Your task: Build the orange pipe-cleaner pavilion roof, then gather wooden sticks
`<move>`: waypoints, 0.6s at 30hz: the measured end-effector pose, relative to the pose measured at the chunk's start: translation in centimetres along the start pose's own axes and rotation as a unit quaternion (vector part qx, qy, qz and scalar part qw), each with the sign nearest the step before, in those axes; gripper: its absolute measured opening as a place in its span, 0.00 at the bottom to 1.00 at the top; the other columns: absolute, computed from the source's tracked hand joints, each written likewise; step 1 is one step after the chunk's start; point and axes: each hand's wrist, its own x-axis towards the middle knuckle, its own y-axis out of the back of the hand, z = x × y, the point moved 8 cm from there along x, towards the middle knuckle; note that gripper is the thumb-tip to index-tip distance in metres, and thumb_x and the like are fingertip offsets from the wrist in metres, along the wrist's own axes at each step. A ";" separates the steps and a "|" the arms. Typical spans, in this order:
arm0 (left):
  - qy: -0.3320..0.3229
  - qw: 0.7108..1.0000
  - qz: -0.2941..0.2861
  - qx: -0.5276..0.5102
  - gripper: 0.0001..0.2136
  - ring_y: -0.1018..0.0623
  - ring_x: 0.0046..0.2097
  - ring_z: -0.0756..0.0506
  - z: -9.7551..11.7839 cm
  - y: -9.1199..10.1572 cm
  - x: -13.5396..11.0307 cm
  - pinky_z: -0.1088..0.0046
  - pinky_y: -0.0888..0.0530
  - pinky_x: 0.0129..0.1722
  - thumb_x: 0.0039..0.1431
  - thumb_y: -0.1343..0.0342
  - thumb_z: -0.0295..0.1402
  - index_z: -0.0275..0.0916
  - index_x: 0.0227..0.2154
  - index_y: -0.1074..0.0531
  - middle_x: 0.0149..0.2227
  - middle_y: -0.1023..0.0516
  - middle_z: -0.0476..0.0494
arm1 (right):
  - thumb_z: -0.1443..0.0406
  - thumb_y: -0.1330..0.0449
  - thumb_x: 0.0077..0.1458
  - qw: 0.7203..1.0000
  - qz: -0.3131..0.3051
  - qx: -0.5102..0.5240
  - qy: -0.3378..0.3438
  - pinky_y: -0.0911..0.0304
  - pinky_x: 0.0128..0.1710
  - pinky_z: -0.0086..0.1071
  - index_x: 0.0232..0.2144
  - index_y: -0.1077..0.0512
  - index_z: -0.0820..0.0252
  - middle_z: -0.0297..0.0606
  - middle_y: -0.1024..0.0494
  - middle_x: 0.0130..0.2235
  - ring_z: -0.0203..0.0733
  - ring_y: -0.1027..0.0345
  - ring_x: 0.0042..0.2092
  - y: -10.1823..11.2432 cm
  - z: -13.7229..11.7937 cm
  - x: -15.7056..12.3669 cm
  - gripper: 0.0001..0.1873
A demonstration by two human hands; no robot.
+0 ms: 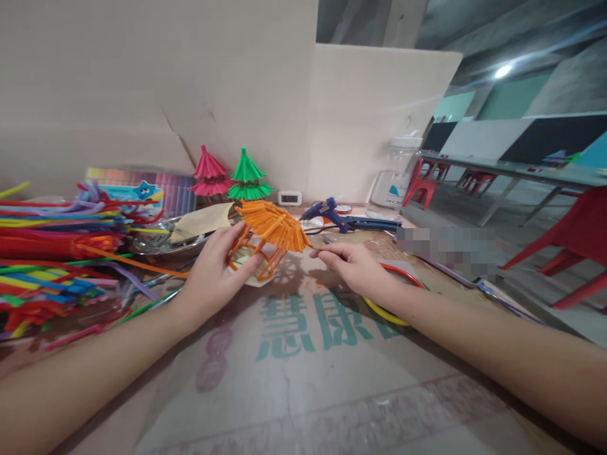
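My left hand [220, 268] is wrapped round a small orange pavilion [277, 226] made of pipe cleaners. It has a ribbed, umbrella-like roof, thin posts and a pale base, and is tilted to the right. At the right edge of that roof, my right hand [348, 260] is closed in a pinch. A thin, dark, metallic-looking tip shows at its fingers, too small to name. Curved orange and yellow loops [386, 313] lie partly hidden under my right forearm.
Bundles of coloured pipe cleaners [52, 243] cover the left side. Behind stand a pink tree [211, 174], a green tree [247, 177], a small digital clock [289, 198], a blue glue gun [326, 212] and a clear water jug [393, 177]. A metal tray [152, 243] holds paper.
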 end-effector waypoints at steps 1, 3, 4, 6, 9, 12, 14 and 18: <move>0.002 1.000 -0.001 0.000 0.29 0.25 0.59 0.32 0.0 0.0 0.0 0.48 0.29 0.64 0.61 0.48 0.54 0.37 0.57 0.28 0.58 0.24 0.33 | 0.58 0.43 0.65 1.000 -0.006 0.002 -0.003 0.44 0.30 0.32 0.45 0.15 0.62 0.38 0.18 0.33 0.40 0.34 0.30 -0.1 0.1 0.0 0.19; 0.003 1.000 -0.002 -0.001 0.29 0.25 0.59 0.32 0.1 0.0 0.0 0.48 0.29 0.65 0.61 0.48 0.53 0.36 0.56 0.28 0.58 0.24 0.32 | 0.59 0.43 0.65 1.000 -0.016 0.003 -0.007 0.41 0.33 0.33 0.45 0.15 0.61 0.41 0.16 0.37 0.43 0.29 0.35 -0.3 0.1 0.0 0.19; 0.003 1.000 -0.002 -0.002 0.29 0.25 0.59 0.32 0.1 0.0 0.0 0.49 0.29 0.65 0.61 0.48 0.53 0.35 0.56 0.28 0.58 0.24 0.32 | 0.59 0.42 0.65 1.000 -0.016 0.002 -0.006 0.39 0.35 0.34 0.45 0.15 0.61 0.42 0.15 0.39 0.45 0.28 0.37 -0.3 0.1 0.0 0.18; 0.001 1.000 -0.002 -0.004 0.29 0.25 0.59 0.32 0.3 0.0 0.0 0.49 0.29 0.65 0.61 0.48 0.53 0.35 0.55 0.28 0.57 0.24 0.31 | 0.59 0.42 0.64 1.000 -0.010 -0.002 0.000 0.39 0.37 0.34 0.44 0.15 0.62 0.42 0.15 0.39 0.45 0.27 0.38 -0.2 0.0 0.0 0.17; 0.002 1.000 -0.004 -0.003 0.29 0.24 0.59 0.31 0.3 0.0 0.1 0.47 0.29 0.64 0.61 0.48 0.53 0.35 0.56 0.28 0.56 0.24 0.32 | 0.59 0.43 0.65 1.000 -0.001 -0.004 -0.017 0.42 0.31 0.32 0.43 0.15 0.62 0.38 0.19 0.32 0.41 0.32 0.31 -0.1 0.2 0.0 0.19; 0.002 1.000 -0.004 -0.002 0.29 0.24 0.59 0.31 0.1 0.0 0.0 0.46 0.29 0.64 0.61 0.47 0.53 0.36 0.57 0.28 0.57 0.24 0.33 | 0.59 0.44 0.65 0.999 -0.003 0.005 -0.037 0.47 0.27 0.31 0.44 0.15 0.63 0.35 0.23 0.28 0.38 0.38 0.27 -0.1 0.4 0.0 0.20; -0.002 1.000 -0.002 0.001 0.29 0.25 0.59 0.31 0.1 0.0 0.0 0.46 0.29 0.64 0.62 0.47 0.53 0.36 0.57 0.28 0.57 0.24 0.33 | 0.59 0.44 0.65 0.999 0.000 0.011 -0.033 0.48 0.26 0.30 0.44 0.15 0.64 0.35 0.24 0.28 0.37 0.39 0.27 0.0 0.3 0.0 0.20; -0.008 1.000 -0.006 0.017 0.30 0.25 0.58 0.32 0.0 -0.1 0.0 0.47 0.28 0.63 0.63 0.49 0.53 0.36 0.58 0.29 0.57 0.25 0.34 | 0.59 0.43 0.64 1.000 0.008 0.008 -0.024 0.48 0.27 0.30 0.43 0.15 0.64 0.34 0.27 0.26 0.36 0.41 0.26 0.2 -0.1 0.0 0.20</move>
